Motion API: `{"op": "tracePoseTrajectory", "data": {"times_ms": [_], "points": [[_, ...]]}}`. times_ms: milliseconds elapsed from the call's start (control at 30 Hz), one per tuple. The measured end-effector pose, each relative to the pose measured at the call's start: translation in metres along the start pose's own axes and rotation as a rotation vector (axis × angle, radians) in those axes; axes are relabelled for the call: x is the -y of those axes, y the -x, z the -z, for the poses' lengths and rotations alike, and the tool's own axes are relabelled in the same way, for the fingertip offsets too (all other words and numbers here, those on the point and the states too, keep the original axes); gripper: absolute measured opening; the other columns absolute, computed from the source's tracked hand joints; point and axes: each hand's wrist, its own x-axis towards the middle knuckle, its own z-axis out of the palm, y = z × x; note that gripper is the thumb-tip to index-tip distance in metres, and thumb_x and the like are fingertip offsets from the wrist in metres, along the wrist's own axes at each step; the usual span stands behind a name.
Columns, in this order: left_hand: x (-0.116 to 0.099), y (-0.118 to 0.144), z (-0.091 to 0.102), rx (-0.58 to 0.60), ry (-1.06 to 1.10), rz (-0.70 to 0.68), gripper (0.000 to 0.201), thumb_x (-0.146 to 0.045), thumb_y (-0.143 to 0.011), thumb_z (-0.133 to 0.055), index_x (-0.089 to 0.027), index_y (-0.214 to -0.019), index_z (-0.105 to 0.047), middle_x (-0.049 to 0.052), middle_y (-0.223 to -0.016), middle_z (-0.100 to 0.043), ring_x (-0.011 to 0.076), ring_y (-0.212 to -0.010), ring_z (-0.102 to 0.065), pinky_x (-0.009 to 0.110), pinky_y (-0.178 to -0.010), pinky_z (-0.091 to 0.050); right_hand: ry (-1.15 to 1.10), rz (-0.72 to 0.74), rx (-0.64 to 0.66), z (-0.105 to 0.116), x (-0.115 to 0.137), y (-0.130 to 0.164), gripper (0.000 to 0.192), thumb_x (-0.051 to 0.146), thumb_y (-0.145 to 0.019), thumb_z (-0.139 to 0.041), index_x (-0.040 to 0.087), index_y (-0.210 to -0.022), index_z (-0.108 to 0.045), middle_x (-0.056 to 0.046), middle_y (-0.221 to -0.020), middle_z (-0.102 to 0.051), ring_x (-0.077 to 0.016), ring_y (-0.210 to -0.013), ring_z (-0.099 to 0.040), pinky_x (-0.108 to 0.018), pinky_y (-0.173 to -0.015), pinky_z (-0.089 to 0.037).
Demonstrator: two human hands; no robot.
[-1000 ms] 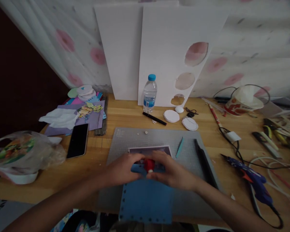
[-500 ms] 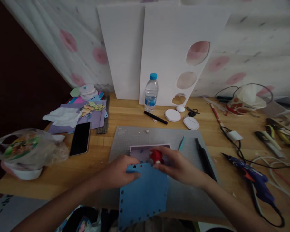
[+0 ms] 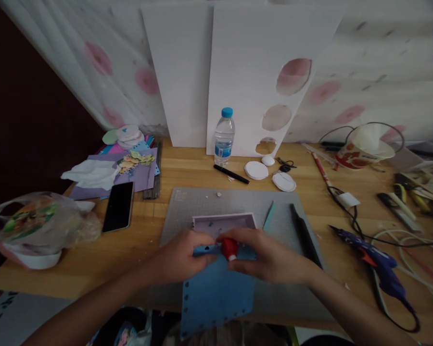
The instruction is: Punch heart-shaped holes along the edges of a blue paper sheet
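Note:
My left hand [image 3: 182,257] pinches the far edge of a blue paper sheet [image 3: 218,293] with small holes punched along its borders. My right hand [image 3: 265,257] grips a small red punch [image 3: 230,248] set on that same far edge. The sheet lies on a grey cutting mat [image 3: 187,204] and hangs over the near table edge. Just beyond the hands lies a shallow lilac paper tray [image 3: 225,222].
A water bottle [image 3: 224,130], black pen [image 3: 231,174] and white foam discs [image 3: 256,170] stand behind the mat. A phone [image 3: 119,206], paper stack [image 3: 130,166] and plastic bag [image 3: 36,223] lie left. A blue glue gun [image 3: 373,262], cables and a paper bowl [image 3: 364,149] lie right.
The blue sheet was lifted and tilted half a second ago and lies flatter now. The red punch has come back onto its far edge, between both hands.

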Motion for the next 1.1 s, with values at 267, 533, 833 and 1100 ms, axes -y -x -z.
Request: {"op": "tracePoseTrajectory", "data": {"times_ms": [267, 533, 833, 1100], "points": [[-0.001, -0.003, 0.0, -0.05, -0.049, -0.033, 0.013, -0.021, -0.087, -0.056, -0.019, -0.087, -0.069, 0.002, -0.088, -0.072, 0.0187, -0.086, -0.064, 0.028, -0.077, -0.046, -0.032, 0.004, -0.074, -0.004, 0.0, -0.005, 0.016, 0.025, -0.082, -0.07, 0.02, -0.093, -0.059, -0.001, -0.089, -0.064, -0.0164, -0.084, -0.059, -0.029, -0.075, -0.046], [-0.001, -0.006, 0.001, 0.035, -0.273, -0.014, 0.012, -0.024, -0.086, -0.055, -0.018, -0.082, -0.066, 0.004, -0.085, -0.07, 0.0201, -0.082, -0.065, 0.028, -0.072, -0.045, 0.144, 0.018, -0.161, -0.016, -0.003, -0.003, 0.014, 0.025, -0.082, -0.069, 0.019, -0.083, -0.057, -0.002, -0.081, -0.062, -0.0199, -0.08, -0.056, -0.036, -0.079, -0.039], [-0.021, -0.026, 0.0, 0.004, -0.511, 0.049, 0.044, -0.055, -0.067, -0.072, -0.018, -0.087, -0.061, 0.008, -0.089, -0.069, 0.029, -0.081, -0.065, 0.035, -0.067, -0.046, 0.217, 0.048, -0.169, -0.019, -0.007, -0.014, 0.01, 0.027, -0.084, -0.062, 0.019, -0.085, -0.058, -0.007, -0.087, -0.061, -0.0234, -0.086, -0.054, -0.038, -0.079, -0.04], [-0.012, -0.031, -0.011, 0.015, -0.481, 0.024, 0.035, -0.052, -0.071, -0.066, -0.018, -0.08, -0.064, 0.006, -0.08, -0.072, 0.0269, -0.077, -0.068, 0.032, -0.065, -0.045, 0.197, 0.05, -0.145, -0.024, -0.02, -0.009, 0.007, 0.021, -0.079, -0.06, 0.02, -0.081, -0.053, -0.003, -0.08, -0.059, -0.0223, -0.084, -0.059, -0.051, -0.096, -0.038]]}}
